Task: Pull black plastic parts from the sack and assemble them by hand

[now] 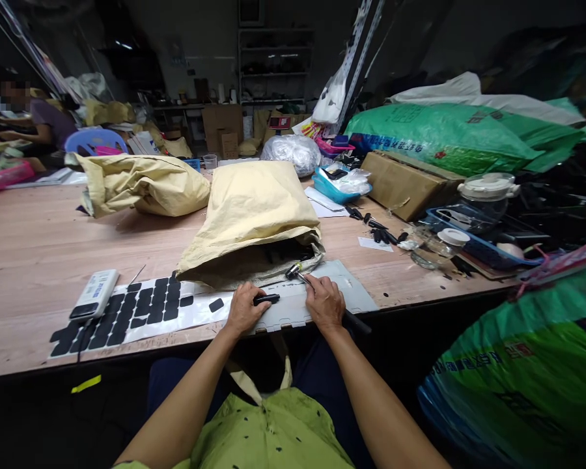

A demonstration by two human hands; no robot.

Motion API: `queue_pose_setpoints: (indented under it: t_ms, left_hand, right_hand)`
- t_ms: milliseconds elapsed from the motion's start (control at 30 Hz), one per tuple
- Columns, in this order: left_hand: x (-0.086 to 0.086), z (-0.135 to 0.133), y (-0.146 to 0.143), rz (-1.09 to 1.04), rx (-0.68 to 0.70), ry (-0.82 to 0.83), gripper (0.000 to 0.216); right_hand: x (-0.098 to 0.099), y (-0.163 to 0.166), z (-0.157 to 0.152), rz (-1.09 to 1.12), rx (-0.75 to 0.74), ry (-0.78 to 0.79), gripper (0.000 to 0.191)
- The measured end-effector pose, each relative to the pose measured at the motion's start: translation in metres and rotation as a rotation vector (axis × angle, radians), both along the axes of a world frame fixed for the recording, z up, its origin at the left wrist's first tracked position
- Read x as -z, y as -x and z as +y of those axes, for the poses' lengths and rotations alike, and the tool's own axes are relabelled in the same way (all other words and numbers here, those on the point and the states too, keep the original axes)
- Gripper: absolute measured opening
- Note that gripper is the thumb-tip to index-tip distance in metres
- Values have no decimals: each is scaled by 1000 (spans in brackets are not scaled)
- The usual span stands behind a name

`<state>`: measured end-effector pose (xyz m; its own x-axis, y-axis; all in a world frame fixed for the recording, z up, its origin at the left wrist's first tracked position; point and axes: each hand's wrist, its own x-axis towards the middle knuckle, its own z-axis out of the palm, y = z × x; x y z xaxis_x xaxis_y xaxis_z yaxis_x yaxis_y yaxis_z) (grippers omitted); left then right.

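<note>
My left hand [244, 309] pinches a small black stick-shaped part [266, 299] near the table's front edge. My right hand [325, 301] is closed round a screwdriver-like tool [294, 272] whose metal tip points up and left toward the open mouth of a yellow paper sack [254, 215]. Both hands rest on a grey plastic sheet [351, 293]. To the left lies a white sheet with several black adhesive pads [127, 311].
A white remote-like device [94, 293] lies on the pad sheet. A second yellow sack [141, 184], a cardboard box [405, 182], blue trays [473, 241], jars and loose black parts [378, 231] crowd the wooden table. Green sacks [449, 133] sit right. Another person [34, 124] sits far left.
</note>
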<state>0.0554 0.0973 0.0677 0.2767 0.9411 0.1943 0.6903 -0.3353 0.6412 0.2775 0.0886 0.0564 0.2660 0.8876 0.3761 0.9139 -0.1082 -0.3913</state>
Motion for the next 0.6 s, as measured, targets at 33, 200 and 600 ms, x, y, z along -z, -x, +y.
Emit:
queue_pose_setpoints:
  t_ms: [33,200,600]
  left_hand:
    - [1,0,0,-10,-13,0,11]
    - [2,1,-2,-74,-88,23,11]
    - [3,2,-5,-104,-140,40,8]
  right_hand:
    - [-2,-1,-1,43,-10,13,31]
    - [-9,10,-21,354,-169,-85,37]
    - [-22,58,-63,295,-342,-93,39]
